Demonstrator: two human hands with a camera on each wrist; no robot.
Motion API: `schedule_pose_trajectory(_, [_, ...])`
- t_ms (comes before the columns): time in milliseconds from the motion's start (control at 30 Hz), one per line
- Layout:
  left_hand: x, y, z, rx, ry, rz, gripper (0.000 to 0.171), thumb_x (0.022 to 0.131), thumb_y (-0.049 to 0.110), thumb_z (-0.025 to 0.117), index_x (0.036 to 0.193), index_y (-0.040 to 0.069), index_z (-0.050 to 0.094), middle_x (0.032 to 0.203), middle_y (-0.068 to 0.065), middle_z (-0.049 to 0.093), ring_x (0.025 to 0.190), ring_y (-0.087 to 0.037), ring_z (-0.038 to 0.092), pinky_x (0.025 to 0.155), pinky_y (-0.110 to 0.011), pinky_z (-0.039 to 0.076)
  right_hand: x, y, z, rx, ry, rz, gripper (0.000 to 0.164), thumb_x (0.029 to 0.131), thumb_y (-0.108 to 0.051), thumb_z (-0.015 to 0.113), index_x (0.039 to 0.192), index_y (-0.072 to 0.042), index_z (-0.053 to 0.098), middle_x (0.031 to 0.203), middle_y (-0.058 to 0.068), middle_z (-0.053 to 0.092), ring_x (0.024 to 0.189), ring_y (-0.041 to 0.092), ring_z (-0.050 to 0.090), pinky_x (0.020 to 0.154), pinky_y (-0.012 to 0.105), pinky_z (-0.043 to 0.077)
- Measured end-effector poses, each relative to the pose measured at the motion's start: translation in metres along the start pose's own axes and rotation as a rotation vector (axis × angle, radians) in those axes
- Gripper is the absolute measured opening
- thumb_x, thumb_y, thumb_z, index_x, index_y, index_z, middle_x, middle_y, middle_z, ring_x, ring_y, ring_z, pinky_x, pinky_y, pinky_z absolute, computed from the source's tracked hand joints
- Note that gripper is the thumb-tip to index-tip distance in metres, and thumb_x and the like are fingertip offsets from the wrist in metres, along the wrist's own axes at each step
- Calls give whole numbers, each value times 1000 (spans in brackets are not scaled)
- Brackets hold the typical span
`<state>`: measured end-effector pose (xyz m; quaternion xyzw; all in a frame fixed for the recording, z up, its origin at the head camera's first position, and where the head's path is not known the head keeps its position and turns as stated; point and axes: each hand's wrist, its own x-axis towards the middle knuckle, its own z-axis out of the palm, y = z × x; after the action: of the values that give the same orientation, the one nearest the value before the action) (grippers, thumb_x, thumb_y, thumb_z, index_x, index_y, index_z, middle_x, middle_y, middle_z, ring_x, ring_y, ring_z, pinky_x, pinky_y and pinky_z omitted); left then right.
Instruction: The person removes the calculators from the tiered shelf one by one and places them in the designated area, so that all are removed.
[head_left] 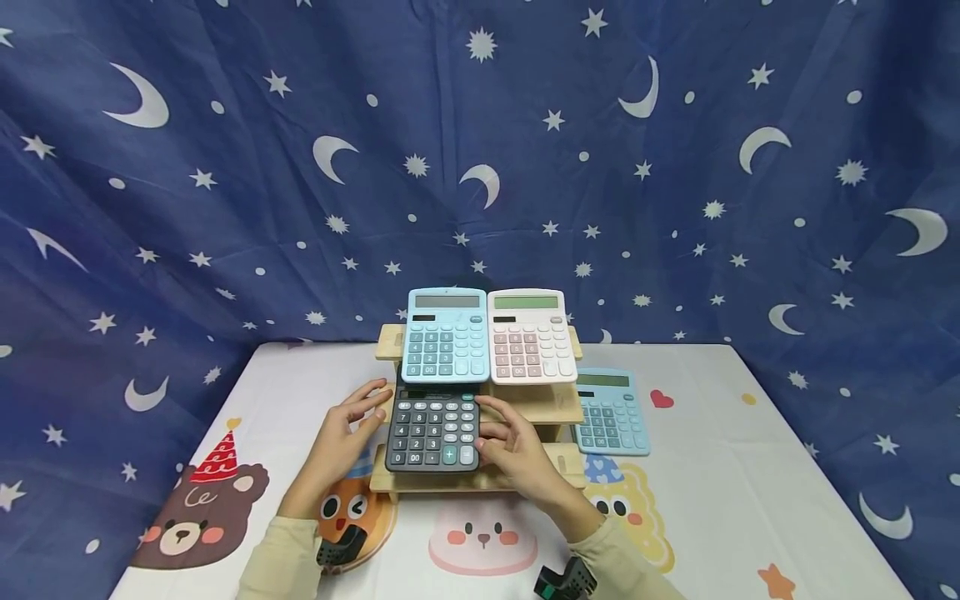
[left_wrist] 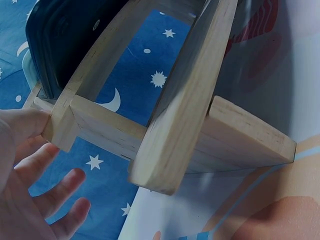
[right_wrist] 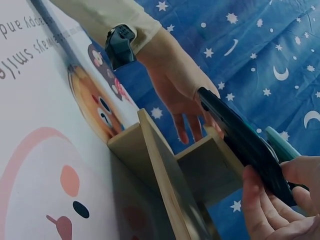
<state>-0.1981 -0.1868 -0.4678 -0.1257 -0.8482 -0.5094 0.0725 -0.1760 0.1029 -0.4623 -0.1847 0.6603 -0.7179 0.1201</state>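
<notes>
A black calculator (head_left: 433, 429) leans on the lower part of a small wooden rack (head_left: 536, 404), its keys facing me. My right hand (head_left: 517, 450) pinches its right edge; in the right wrist view, thumb and fingers (right_wrist: 257, 205) lie on opposite sides of the dark body. At the rack's left side, my left hand (head_left: 341, 437) has its fingers spread loosely. The left wrist view shows that hand (left_wrist: 30, 175) touching the end of a wooden slat (left_wrist: 62, 117). A light blue calculator (head_left: 446, 337) and a white-and-pink calculator (head_left: 531, 337) stand side by side on the upper tier.
Another light blue calculator (head_left: 611, 412) lies to the right of the rack, partly behind it. A white tablecloth (head_left: 697, 467) with cartoon prints covers the table. Behind it hangs a dark blue curtain (head_left: 525, 242) with moons and stars.
</notes>
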Motion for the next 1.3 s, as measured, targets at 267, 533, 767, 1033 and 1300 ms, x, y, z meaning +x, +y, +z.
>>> schedule_pose_trajectory(267, [0,-2,3,2,-2,0,37,104,15,57,137,0,61,155,-16,48,148,-41,38,107,-67,38,-3,0,-1,9,13,26,64,96,7,52,156,-2,32,135,39,56,96,6,72,76,24,60])
schedule_pose_trajectory(533, [-1,-4,3,6,6,13,38,104,16,57,137,-1,61,154,-17,49,147,-41,40,105,-67,39,-6,-1,-5,34,12,28,65,94,8,52,155,-1,33,134,40,55,102,7,70,79,28,61])
schedule_pose_trajectory(767, [1,-3,2,5,14,24,38,103,15,58,136,-3,62,153,-19,50,146,-40,41,105,-65,40,-9,-4,-10,48,-11,50,65,95,6,52,157,-3,32,137,38,54,106,10,71,83,31,61])
schedule_pose_trajectory(1033, [0,-3,1,6,16,8,38,102,15,58,136,-3,61,154,-18,49,147,-40,40,106,-66,39,-16,-7,-16,64,-28,76,67,95,6,52,157,-5,31,136,35,57,105,12,72,82,33,61])
schedule_pose_trajectory(1300, [0,-3,0,7,15,29,38,103,15,58,136,-3,61,153,-20,49,145,-41,42,106,-67,40,-26,-11,-21,87,-44,100,65,97,4,53,158,-6,30,138,35,57,102,15,74,82,33,61])
